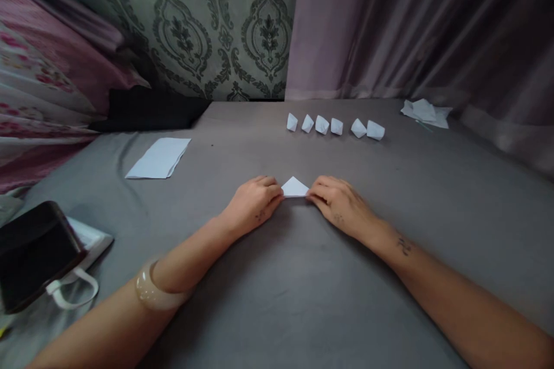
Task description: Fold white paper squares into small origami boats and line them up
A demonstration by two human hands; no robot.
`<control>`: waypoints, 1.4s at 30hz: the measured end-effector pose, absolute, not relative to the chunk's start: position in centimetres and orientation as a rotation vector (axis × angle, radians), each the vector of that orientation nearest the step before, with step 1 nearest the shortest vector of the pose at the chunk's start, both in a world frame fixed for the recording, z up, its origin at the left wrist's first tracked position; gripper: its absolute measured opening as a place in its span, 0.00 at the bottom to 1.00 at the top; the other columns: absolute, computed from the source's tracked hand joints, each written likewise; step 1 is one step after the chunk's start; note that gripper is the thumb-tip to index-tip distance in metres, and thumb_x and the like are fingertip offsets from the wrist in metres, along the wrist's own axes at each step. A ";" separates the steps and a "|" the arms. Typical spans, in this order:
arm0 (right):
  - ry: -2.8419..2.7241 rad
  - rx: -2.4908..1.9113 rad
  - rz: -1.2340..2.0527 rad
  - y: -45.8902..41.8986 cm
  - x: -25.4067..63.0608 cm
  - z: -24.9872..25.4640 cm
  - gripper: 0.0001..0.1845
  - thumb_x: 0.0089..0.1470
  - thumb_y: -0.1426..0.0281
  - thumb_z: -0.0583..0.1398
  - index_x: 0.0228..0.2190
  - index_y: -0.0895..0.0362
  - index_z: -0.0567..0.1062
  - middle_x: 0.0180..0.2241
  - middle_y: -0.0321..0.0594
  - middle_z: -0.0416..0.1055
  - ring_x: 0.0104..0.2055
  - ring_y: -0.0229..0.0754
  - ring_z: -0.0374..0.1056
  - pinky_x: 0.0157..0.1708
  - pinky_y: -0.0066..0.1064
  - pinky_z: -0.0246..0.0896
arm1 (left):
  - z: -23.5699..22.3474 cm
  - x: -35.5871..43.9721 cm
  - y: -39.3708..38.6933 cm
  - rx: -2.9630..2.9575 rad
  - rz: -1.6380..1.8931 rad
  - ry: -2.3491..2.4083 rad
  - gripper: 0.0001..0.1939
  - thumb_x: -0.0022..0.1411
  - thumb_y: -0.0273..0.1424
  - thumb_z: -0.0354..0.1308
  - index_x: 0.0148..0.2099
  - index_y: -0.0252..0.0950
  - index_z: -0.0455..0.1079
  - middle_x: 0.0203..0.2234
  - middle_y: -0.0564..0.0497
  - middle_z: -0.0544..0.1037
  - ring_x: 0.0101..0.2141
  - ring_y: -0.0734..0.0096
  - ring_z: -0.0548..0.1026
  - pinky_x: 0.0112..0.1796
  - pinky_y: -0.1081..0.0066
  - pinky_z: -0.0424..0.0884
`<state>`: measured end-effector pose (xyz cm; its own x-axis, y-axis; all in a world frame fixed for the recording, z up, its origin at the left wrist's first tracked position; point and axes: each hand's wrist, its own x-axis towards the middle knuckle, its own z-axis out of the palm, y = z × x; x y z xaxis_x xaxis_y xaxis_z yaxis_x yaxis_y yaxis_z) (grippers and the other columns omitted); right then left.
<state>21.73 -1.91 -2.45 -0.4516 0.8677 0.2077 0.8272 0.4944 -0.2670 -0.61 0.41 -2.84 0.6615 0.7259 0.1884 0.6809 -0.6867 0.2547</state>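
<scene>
A small piece of folded white paper point(295, 187), triangular with its point facing away from me, is held between my two hands over the grey cloth surface. My left hand point(256, 203) pinches its left corner between thumb and fingers. At the right corner, my right hand point(340, 202) has a matching pinch. Both hands' fingertips partly cover the paper's ends. Beyond them stands a row of several small folded paper shapes point(321, 124), white and faceted.
A stack of white paper sheets point(159, 158) lies to the left. Nearer on that side are a dark-screened phone point(38, 253) and a white cable point(73, 294). Crumpled paper point(426, 112) sits at the far right. Black cloth point(156, 109) lies by the patterned wall.
</scene>
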 end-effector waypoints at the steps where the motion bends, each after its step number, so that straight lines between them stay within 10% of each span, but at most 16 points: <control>1: -2.381 -1.451 0.253 -1.8 21.8 -2.5 0.09 0.59 0.70 0.56 0.32 0.55 0.77 0.34 0.38 0.72 0.37 0.39 0.66 0.36 0.31 0.55 | -2.9 -0.6 0.5 2.654 0.439 1.195 0.14 0.67 0.33 0.47 0.38 0.37 0.73 0.35 0.47 0.75 0.38 0.65 0.71 0.37 0.68 0.66; 15: -2.010 -1.628 0.888 0.5 23.0 -3.0 0.12 0.52 0.61 0.59 0.28 0.53 0.80 0.31 0.37 0.75 0.33 0.40 0.68 0.31 0.29 0.58 | -2.4 -0.5 1.1 2.079 0.488 1.449 0.13 0.57 0.38 0.56 0.33 0.35 0.76 0.33 0.47 0.75 0.32 0.66 0.72 0.33 0.69 0.65; 42: -1.955 -1.849 1.111 2.4 23.2 -1.5 0.15 0.45 0.57 0.64 0.24 0.58 0.79 0.18 0.35 0.66 0.18 0.31 0.56 0.17 0.26 0.46 | -2.4 -1.0 1.7 1.912 0.381 1.556 0.18 0.53 0.43 0.57 0.24 0.33 0.70 0.19 0.52 0.67 0.23 0.74 0.62 0.23 0.74 0.54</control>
<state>23.19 2.42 -1.46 -0.1774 0.9289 -0.3251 0.7547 -0.0836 -0.6507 -0.99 1.73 -2.39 0.2585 0.9517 -0.1660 0.7674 -0.0979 0.6336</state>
